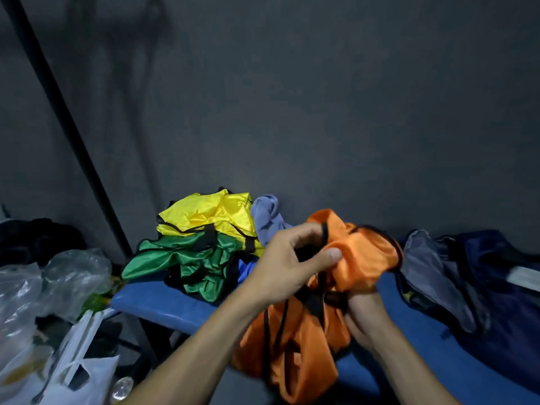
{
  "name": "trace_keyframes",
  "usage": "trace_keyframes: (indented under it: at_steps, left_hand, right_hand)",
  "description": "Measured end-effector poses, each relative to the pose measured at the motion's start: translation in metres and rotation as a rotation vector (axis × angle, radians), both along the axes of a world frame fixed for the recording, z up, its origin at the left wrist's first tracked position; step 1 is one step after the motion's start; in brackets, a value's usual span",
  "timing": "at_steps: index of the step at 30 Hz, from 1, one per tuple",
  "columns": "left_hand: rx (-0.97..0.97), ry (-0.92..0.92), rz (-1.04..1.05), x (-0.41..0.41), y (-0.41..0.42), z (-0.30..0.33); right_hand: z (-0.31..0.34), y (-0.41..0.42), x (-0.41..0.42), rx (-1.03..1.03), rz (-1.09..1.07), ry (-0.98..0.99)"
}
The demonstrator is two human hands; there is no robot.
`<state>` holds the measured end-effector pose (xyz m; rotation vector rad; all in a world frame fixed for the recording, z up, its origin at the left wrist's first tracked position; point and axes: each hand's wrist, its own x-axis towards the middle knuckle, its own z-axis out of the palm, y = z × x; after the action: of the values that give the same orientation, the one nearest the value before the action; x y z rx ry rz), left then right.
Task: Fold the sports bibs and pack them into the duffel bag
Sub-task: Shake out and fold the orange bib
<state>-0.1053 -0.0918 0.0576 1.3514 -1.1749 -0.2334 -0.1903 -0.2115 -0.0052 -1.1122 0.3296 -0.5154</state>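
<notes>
Step in hand: sorting out the orange bib [359,252] before folding; not folded yet, still bunched. Held up over the blue counter [163,302], front centre.

L hand [292,264]: grip closed on upper bunch, thumb pressing fabric near black trim. R hand [365,314]: lower, partly hidden by cloth; fingers curl into the bib, appears to hold it.

Yellow bib [204,214] and green bib [187,258] heaped behind-left, unfolded. Duffel bag [482,287] at right on counter, looks open.

Next, my guess: find shoulders/hem, shake flat, lay on counter w/ straps untangled, then fold. Early in task.
</notes>
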Motion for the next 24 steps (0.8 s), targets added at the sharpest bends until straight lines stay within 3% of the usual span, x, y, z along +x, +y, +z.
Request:
trace_keyframes:
  at_steps: [5, 7, 10, 15, 19, 22, 24]
  left_hand:
    - [0.112, -0.266, 0.198, 0.016, -0.004, -0.012]
    - [0.228, -0.282, 0.188, 0.019, -0.007, -0.019]
    - [0.258, -0.005, 0.064, 0.015, -0.014, -0.025]
    - [-0.111, 0.489, 0.242, 0.028, -0.013, -0.007]
    - [-0.197, 0.528, 0.306, 0.032, -0.004, 0.002]
    - [-0.212, 0.614, 0.311, 0.028, -0.002, 0.006]
    - [-0.24, 0.662, 0.337, 0.028, -0.001, 0.007]
  right_hand:
    - [0.022, -0.036, -0.03, 0.081, -0.107, -0.064]
    - [0.02, -0.047, -0.041, 0.095, -0.092, -0.083]
    - [0.016, -0.06, -0.054, 0.119, -0.107, -0.088]
    - [0.009, -0.078, -0.062, -0.113, -0.162, 0.014]
    - [0.006, -0.079, -0.07, -0.375, -0.24, 0.128]
    - [0.006, -0.082, -0.074, -0.336, -0.244, 0.236]
    - [0.004, -0.087, -0.076, -0.196, -0.209, 0.361]
